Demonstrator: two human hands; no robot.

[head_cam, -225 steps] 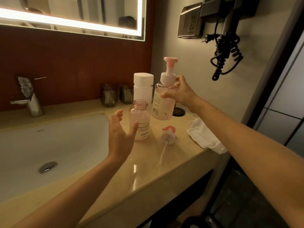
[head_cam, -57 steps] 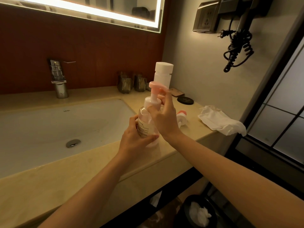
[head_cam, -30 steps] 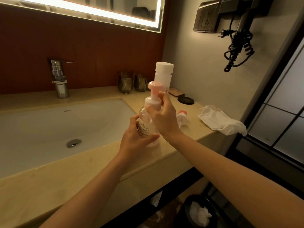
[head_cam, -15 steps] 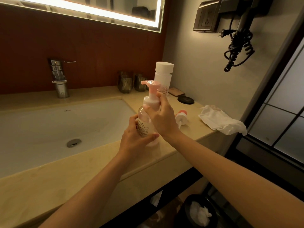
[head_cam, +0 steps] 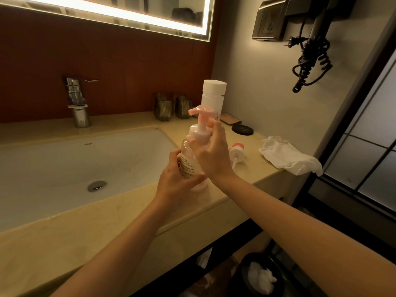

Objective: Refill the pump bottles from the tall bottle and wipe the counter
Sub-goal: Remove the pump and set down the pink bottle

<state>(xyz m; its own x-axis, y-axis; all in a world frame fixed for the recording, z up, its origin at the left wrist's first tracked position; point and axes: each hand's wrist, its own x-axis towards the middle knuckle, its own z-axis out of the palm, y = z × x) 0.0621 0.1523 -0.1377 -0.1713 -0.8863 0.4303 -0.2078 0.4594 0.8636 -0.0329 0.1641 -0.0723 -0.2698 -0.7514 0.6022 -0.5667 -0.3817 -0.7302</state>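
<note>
Just right of the sink (head_cam: 64, 159), near the counter's (head_cam: 248, 168) front edge, the pump bottle (head_cam: 188, 162) stands upright. The left hand (head_cam: 175, 182) wraps its body low down; the right hand (head_cam: 213, 156) curls round the collar under the pink pump (head_cam: 199, 114), screwing it on, I judge. The clear plastic looks light, fairly stiff, and slick if soap has run. Body and collar are the sound holds, not the thin nozzle. The tall bottle (head_cam: 213, 93) stands capped behind, right of the sink.
</note>
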